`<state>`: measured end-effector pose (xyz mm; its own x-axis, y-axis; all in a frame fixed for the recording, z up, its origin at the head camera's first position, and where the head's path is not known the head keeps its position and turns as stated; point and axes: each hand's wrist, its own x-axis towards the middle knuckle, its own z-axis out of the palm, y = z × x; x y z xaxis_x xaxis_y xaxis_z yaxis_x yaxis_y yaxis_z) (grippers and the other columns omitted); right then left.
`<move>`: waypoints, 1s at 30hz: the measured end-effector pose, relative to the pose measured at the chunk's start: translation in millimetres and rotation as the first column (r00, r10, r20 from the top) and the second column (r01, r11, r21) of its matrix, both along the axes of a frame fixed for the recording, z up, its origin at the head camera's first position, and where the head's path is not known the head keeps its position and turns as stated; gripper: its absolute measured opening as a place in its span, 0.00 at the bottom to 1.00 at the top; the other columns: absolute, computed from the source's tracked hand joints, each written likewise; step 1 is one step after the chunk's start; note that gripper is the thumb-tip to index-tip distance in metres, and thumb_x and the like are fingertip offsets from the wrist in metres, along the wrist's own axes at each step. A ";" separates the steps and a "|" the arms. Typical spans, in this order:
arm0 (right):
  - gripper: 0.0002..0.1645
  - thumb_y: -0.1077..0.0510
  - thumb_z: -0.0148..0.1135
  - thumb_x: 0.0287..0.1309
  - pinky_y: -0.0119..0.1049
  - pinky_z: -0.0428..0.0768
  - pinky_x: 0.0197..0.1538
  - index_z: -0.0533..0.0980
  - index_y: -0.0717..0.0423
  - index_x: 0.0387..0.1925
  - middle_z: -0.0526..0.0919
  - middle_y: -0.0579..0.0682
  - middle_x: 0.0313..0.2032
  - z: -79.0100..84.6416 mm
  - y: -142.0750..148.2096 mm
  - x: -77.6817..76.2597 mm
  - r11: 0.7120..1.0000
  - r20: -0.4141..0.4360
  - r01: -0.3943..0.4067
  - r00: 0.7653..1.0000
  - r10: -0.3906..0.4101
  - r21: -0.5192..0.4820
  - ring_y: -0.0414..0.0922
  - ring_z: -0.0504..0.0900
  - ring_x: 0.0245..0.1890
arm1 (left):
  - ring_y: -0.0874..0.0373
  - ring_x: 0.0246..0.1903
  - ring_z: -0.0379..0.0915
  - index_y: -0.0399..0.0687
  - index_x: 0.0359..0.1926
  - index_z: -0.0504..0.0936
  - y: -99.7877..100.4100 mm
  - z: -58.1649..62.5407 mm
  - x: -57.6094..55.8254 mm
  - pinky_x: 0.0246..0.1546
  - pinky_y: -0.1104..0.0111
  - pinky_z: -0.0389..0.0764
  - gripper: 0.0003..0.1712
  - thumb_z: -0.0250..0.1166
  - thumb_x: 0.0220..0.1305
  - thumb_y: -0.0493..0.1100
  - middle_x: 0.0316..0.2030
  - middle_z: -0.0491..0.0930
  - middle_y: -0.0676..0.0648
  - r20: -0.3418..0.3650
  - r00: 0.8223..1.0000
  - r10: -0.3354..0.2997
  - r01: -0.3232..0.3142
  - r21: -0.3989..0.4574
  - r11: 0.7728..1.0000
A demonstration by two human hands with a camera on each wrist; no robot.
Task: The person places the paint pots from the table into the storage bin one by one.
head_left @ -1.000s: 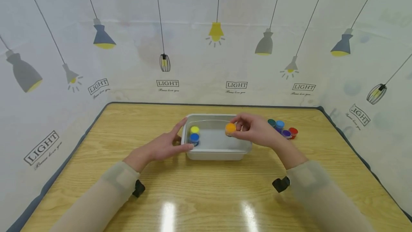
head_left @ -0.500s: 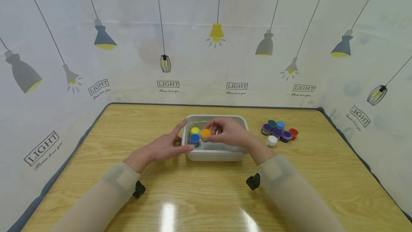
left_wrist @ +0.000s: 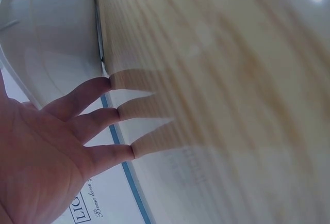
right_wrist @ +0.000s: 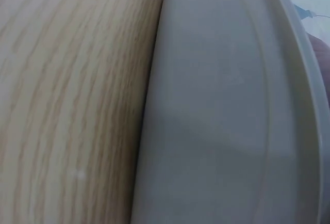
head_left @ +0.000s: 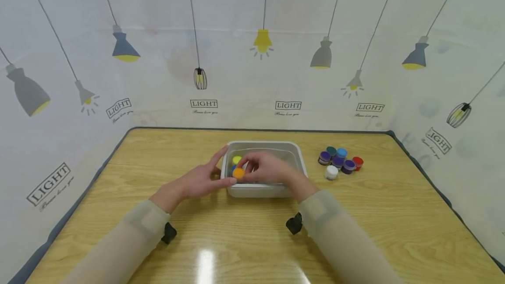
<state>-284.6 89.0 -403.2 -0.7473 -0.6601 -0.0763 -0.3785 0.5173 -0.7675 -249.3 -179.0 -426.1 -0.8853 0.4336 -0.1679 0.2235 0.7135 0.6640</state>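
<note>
A grey-white rectangular plastic tub [head_left: 258, 192] stands on the table. My right hand [head_left: 268, 169] reaches into it and pinches a small paint pot with an orange lid [head_left: 238, 173] between thumb and fingers, at the near left corner. Behind that pot, a blue-lidded paint pot [head_left: 234, 168] is mostly covered, and a yellow-lidded paint pot [head_left: 236, 160] shows farther back. My left hand [head_left: 197, 182] rests against the tub's left end, index finger and thumb spread along it. In the left wrist view three straight fingers [left_wrist: 93, 126] touch the tabletop. The right wrist view shows mainly the tub's outer wall [right_wrist: 216, 105].
Right of the tub several more paint pots cluster on the wooden table [head_left: 150, 152]: a white one [head_left: 331, 172], a red one [head_left: 357, 163], a light blue one [head_left: 341, 153], a dark green one [head_left: 331, 151] and purple ones [head_left: 349, 167]. Printed wall sheets [head_left: 244, 73] enclose the table's back and sides.
My right hand has carried the orange-lidded paint pot leftward across the tub to its near left corner, in front of the blue-lidded pot. My left hand has stayed at the tub's left end.
</note>
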 end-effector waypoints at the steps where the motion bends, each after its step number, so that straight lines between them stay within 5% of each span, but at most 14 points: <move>1: 0.17 0.55 0.77 0.67 0.36 0.81 0.42 0.85 0.49 0.55 0.87 0.47 0.39 -0.1 -0.4 0.1 1.000 0.007 0.000 1.000 0.000 0.002 0.43 0.82 0.37 | 0.45 0.61 0.83 0.86 0.87 0.31 -0.1 0.0 0.1 0.58 0.49 0.82 0.61 0.61 0.69 0.82 0.71 0.82 0.40 0.000 1.000 0.001 -0.001 0.000 1.000; 16: 0.14 0.55 0.74 0.73 0.37 0.83 0.47 0.86 0.42 0.57 0.90 0.45 0.39 -3.6 -2.8 -0.7 0.997 0.055 0.005 0.998 -0.009 0.080 0.43 0.85 0.39 | 0.43 0.66 0.82 0.87 0.87 0.31 0.2 -0.5 -0.1 0.63 0.46 0.81 0.62 0.62 0.69 0.82 0.72 0.81 0.40 0.014 1.000 0.011 -0.011 0.014 1.000; 30: 0.13 0.57 0.72 0.74 0.35 0.80 0.40 0.88 0.46 0.56 0.90 0.45 0.36 -3.7 -2.7 -0.7 0.997 0.078 0.018 0.997 -0.024 0.082 0.42 0.82 0.33 | 0.39 0.69 0.80 0.84 0.88 0.30 0.8 0.0 -0.7 0.66 0.42 0.79 0.62 0.61 0.70 0.81 0.72 0.81 0.39 0.012 1.000 0.004 -0.005 0.023 1.000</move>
